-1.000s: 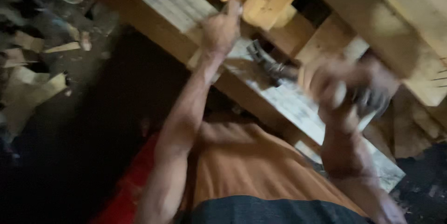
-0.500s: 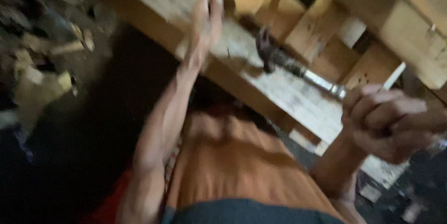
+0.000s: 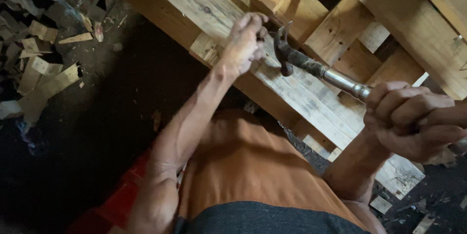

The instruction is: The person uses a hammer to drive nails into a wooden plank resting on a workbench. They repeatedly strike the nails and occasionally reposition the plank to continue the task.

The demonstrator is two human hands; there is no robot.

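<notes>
Your left hand [image 3: 245, 42] has closed from an open, flat reach into pinched fingers on the pale plank [image 3: 301, 93]; your right hand [image 3: 413, 117] has drawn the hammer [image 3: 311, 64] back, so its head now hangs just beside those fingers.

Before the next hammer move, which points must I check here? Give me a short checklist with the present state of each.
1. Grip on the hammer: the right hand is closed around the handle end. Ok.
2. Left hand away from the hammer head: the fingers rest on the pale plank right beside the head. Not ok.
3. Nail held under the left fingers: too small to see. Cannot tell.
4. Hammer head over the plank: it hangs just above the wood, claw pointing up. Ok.
5. Plank supported: it lies across the wooden pallet. Ok.
6. Ground around: wood scraps lie scattered at the left. Not ok.
</notes>
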